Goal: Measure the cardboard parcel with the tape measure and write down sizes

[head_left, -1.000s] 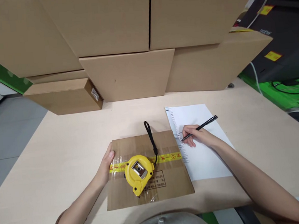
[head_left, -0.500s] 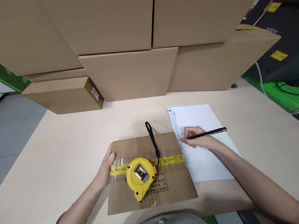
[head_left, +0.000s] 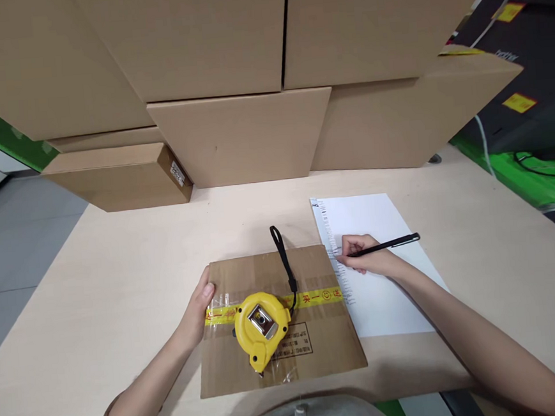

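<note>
My left hand (head_left: 200, 313) grips the left edge of a flat cardboard box (head_left: 327, 345), thumb along its side and the other fingers mostly hidden. A yellow tape measure (head_left: 261, 331) lies on top of the box, its black wrist strap (head_left: 283, 257) stretching toward the box's far edge. Between the closed fingers of my right hand (head_left: 365, 255) is a black pen (head_left: 393, 243), slanting up to the right. That hand rests on a white sheet of paper (head_left: 395, 307) with small writing down its left side. The pen's tip is hard to make out by the fingers.
Large cardboard boxes (head_left: 248, 140) are stacked along the back of the table (head_left: 133, 270). A smaller box (head_left: 116, 182) lies at the back left. To the right stands a dark machine (head_left: 527, 79) with yellow labels, near a green surface (head_left: 525, 179) with cables.
The pen's rear end has risen very slightly as my right hand makes a tiny movement. My left hand, the box and the tape measure look the same.
</note>
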Tool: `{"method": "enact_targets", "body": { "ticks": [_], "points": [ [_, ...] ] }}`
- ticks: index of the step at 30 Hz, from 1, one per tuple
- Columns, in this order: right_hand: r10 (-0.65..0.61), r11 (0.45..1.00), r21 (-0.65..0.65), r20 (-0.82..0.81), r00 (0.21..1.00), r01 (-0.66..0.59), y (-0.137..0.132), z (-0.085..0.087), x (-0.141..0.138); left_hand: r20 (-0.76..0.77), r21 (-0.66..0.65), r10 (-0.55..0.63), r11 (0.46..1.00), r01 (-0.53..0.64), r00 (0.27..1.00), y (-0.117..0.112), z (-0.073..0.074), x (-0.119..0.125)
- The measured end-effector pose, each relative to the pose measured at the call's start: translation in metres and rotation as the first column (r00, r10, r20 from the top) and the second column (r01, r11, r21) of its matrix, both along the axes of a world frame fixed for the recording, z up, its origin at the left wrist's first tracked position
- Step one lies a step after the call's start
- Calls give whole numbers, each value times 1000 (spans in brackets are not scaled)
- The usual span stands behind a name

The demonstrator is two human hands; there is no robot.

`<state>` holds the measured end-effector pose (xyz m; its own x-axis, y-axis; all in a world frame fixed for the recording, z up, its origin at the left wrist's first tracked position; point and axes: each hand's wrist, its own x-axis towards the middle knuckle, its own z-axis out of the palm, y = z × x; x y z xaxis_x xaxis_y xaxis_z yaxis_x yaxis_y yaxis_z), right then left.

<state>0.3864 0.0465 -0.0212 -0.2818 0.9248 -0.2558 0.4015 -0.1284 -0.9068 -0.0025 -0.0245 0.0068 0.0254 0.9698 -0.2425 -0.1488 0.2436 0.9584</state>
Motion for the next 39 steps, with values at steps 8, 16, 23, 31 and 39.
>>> {"method": "enact_targets", "body": {
  "ticks": [8,16,23,31,39],
  "points": [
    [-7,1000,27,21,1000,6,3,1,-1,-2,3,3,1000,-3,1000,0,0,0],
    [-16,997,72,117,993,8,4,-3,3,-15,17,-5,1000,6,1000,1,-1,-1],
    [-62,997,77,414,908,33,-4,15,6,-24,34,4,999,-3,1000,0,0,0],
    [-140,983,181,783,606,-8,-10,27,-13,-156,152,-90,982,114,984,3,-6,-23],
    [-261,920,388,703,662,-49,-25,60,-26,-266,395,-182,876,279,947,3,-13,-35]
  ]
}}
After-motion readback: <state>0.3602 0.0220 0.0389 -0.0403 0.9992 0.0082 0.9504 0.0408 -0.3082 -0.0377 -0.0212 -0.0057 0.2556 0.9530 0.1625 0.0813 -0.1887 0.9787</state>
